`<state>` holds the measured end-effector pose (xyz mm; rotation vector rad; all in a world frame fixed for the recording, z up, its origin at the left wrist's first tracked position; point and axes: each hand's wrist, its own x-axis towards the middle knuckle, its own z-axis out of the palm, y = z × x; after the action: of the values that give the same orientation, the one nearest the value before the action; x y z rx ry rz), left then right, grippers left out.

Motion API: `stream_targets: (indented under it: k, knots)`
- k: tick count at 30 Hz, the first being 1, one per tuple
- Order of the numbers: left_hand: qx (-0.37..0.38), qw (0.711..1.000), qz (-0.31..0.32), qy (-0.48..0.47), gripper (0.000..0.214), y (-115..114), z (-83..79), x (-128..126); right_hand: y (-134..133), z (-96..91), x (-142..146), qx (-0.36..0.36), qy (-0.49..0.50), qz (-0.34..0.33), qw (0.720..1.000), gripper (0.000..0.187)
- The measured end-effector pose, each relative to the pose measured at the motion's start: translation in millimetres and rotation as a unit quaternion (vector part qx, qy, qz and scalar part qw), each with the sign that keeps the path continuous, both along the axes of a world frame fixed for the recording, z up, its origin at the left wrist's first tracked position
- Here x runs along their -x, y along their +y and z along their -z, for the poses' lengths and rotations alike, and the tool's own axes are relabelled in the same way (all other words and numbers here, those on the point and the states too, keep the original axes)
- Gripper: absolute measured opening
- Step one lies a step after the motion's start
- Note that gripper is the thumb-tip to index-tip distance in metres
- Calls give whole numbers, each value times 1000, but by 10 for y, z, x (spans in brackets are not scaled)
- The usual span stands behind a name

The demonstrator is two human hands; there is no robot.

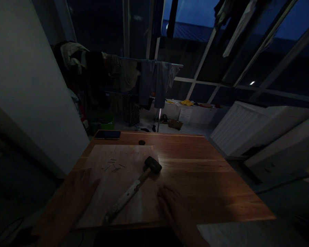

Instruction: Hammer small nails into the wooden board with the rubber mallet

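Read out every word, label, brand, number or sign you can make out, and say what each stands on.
None: no text can be read here.
Hammer handle: dark marks, too blurred to tell whether they are lettering.
Phone: dark screen, no legible text.

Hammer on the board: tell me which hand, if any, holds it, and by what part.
Not held by any part: the hammer lies on the board, between the left hand and the right hand, touching neither.

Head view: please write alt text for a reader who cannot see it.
A hammer lies on a pale board near loose nails, on a wooden table in dim light. The left hand and right hand flank the board.
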<state>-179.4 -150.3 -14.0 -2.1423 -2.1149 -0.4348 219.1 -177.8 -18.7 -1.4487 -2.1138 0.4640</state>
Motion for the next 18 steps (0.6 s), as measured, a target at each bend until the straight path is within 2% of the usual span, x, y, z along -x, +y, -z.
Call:
stream_targets:
  k: [3, 6, 10, 12, 15, 18]
  knots:
    - [25, 998, 42, 30, 38, -89, 127, -203, -46, 128, -313, 9, 28, 36, 999, 36]
    - [28, 997, 63, 17, 40, -175, 254, -419, -104, 211, -660, -5, 40, 85, 996, 38]
    - [-6, 998, 63, -7, 51, -242, 302, -679, -118, 141, -998, 6, 10, 129, 992, 40]
    - [-25, 996, 86, 0, 52, -188, 273, -802, -102, 72, -1027, 12, -3, 148, 989, 41]
    - [-23, 992, 127, 2, 57, 57, 223, -1019, -71, 0, -862, -3, 28, 188, 982, 46]
    - [17, 989, 145, -11, 63, 396, 206, -1277, -32, -70, -565, 40, 70, 157, 984, 54]
